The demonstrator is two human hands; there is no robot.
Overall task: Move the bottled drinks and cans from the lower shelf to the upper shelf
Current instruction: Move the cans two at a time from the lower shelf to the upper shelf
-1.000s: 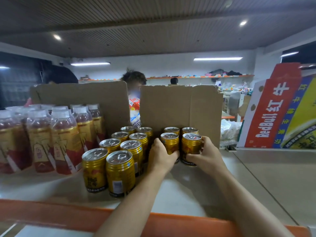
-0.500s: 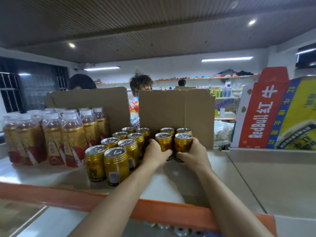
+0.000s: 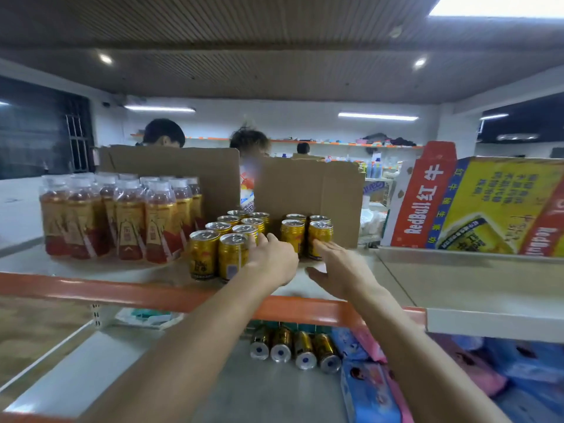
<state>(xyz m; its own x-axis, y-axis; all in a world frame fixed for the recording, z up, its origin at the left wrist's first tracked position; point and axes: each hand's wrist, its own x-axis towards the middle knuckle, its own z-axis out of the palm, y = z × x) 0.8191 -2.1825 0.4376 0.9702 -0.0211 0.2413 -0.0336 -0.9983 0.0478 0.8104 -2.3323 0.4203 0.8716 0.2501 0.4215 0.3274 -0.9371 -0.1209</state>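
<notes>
Both hands spread, gripping nothing: left hand (image 3: 270,261) against the clustered gold metal cans (image 3: 225,242), right hand (image 3: 338,267) just before four separate gold cans (image 3: 305,233) on the beige upper shelf (image 3: 457,279). Placing seems done; next, prob. reach down under the wrists for four gold cans below (image 3: 293,349).

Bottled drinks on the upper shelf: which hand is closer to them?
Left. The left hand is at the can cluster beside the bottled drinks; the right hand is farther right.

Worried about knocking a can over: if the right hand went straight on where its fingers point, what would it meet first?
The right hand would first meet the front right gold can of the four standing apart, which it looks almost to touch, though depth is unclear.
</notes>
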